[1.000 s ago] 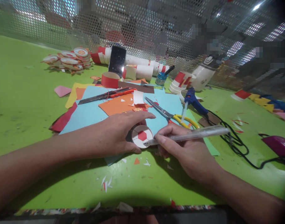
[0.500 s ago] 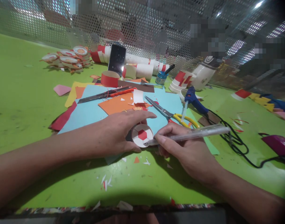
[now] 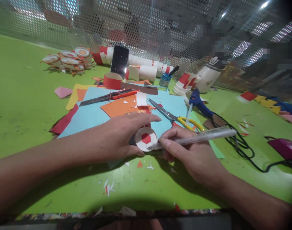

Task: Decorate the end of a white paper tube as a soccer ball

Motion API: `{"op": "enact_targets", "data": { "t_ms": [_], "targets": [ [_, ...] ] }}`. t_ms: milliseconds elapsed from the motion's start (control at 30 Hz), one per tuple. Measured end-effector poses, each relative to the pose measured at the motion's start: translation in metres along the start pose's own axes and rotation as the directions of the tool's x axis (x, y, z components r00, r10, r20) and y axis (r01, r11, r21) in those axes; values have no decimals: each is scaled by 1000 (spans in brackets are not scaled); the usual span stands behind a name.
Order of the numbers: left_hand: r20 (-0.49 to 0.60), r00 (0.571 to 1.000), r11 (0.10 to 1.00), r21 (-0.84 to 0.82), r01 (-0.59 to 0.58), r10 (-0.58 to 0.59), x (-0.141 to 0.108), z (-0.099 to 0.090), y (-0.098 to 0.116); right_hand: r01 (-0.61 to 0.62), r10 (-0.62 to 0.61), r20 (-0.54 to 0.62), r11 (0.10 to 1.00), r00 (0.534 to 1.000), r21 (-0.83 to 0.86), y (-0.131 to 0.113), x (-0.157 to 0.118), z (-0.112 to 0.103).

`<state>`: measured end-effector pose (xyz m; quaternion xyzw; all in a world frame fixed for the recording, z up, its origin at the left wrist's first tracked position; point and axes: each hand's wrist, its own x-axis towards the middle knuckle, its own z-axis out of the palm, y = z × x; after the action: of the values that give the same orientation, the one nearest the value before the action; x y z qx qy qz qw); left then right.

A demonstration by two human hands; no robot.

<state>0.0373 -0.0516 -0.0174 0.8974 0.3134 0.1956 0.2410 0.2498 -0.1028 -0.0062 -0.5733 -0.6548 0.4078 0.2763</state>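
Observation:
A small white disc (image 3: 139, 140) with a red hexagon in its middle and dark lines running out from it faces me. My left hand (image 3: 124, 131) curves around its left side, thumb below and fingers above. Between the thumb and fingers of my right hand (image 3: 186, 150) is a pen (image 3: 205, 135) with a clear barrel, its tip touching the disc's lower right edge. Just beyond my hands lie scissors (image 3: 174, 118) with yellow handles, on light blue paper (image 3: 88, 119).
Behind the paper stand a phone (image 3: 119, 60), a red paper ring (image 3: 112, 81) and a blue ink bottle (image 3: 165, 80). At right lies a blue glue gun (image 3: 198, 102) with its black cord. Paper scraps (image 3: 108, 188) litter the green table (image 3: 71, 191) near me.
Little differs. The pen's back end has shifted very slightly to the right and up, while its tip stays on the disc. My left hand keeps its place around the disc.

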Motion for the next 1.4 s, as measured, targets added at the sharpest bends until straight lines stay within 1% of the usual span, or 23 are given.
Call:
{"op": "enact_targets", "data": {
  "t_ms": [200, 500, 667, 800, 867, 933, 1000, 1033, 1100, 1133, 1167, 1200, 1233, 1300, 1333, 1400],
  "targets": [
    [-15, 1000, 1000, 17, -13, 13, 1, 1, -1, -19, 19, 18, 1000, 1000, 11, -1, 0, 1],
    [-63, 996, 998, 26, -64, 66, -1, 4, -5, 8, -8, 28, 1000, 1000, -4, -1, 3, 1],
    [-54, 993, 994, 40, -103, 105, -2, 4, -6, 13, -14, 44, 1000, 999, 10, 0, 4, 1],
    [-52, 990, 990, 65, -128, 132, -3, 3, -6, 24, -27, 58, 999, 998, 48, 2, 2, 1],
    [-56, 989, 989, 66, -131, 135, -3, 2, -6, 45, -51, 56, 993, 997, 107, 3, 1, -1],
    [-57, 990, 990, 62, -129, 132, -3, 1, -7, 110, -114, 4, 969, 994, 222, 5, 1, -3],
    [-55, 990, 991, 50, -124, 127, -3, 0, -7, 193, -164, -112, 922, 980, 336, 6, 2, -6],
    [-55, 990, 991, 41, -124, 126, -3, 0, -6, 235, -177, -186, 901, 967, 366, 6, 3, -8],
    [-54, 991, 992, 22, -122, 123, -3, -1, -5, 300, -180, -333, 885, 926, 356, 6, 6, -10],
    [-54, 991, 993, 13, -120, 120, -3, -1, -4, 312, -176, -383, 891, 907, 329, 6, 7, -11],
    [-54, 991, 993, 4, -120, 120, -3, -2, -3, 307, -170, -406, 902, 898, 302, 7, 8, -12],
    [-52, 992, 993, -7, -120, 119, -3, -2, -1, 292, -164, -399, 913, 902, 284, 7, 9, -11],
    [-45, 992, 992, -20, -122, 121, -3, -3, 1, 265, -157, -358, 924, 921, 276, 8, 10, -11],
    [-37, 991, 990, -43, -133, 132, -4, -5, 5, 212, -150, -223, 935, 963, 285, 9, 11, -9],
    [-34, 990, 989, -49, -140, 138, -4, -5, 6, 197, -155, -159, 935, 975, 295, 8, 11, -9],
    [-28, 989, 988, -51, -143, 142, -5, -6, 9, 178, -165, -68, 930, 984, 320, 7, 11, -7]
  ]
}}
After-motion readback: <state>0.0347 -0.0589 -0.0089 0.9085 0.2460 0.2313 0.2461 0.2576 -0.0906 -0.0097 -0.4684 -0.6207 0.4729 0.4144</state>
